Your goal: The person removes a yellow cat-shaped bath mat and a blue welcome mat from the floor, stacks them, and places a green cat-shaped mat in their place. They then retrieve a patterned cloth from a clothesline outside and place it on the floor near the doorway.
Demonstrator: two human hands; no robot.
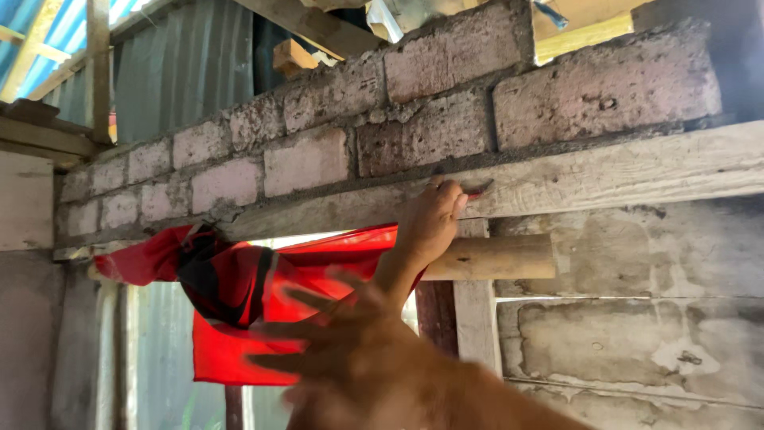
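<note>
My left hand [431,221] is raised to the pale wooden beam [621,171] under the brick courses. Its fingers pinch a small thin tool [480,191] with a red part and a dark tip, pressed to the mortar line above the beam. My right hand [318,338] is blurred in the foreground, lower down, fingers spread and holding nothing. It partly hides my left forearm and the red cloth [239,318] hanging in the window opening.
Rough brick wall [430,119] with grey mortar runs across the top. A round wooden pole [497,257] lies under the beam. Plastered wall [637,318] at right, corrugated metal sheets [187,68] and timber framing [99,64] at upper left.
</note>
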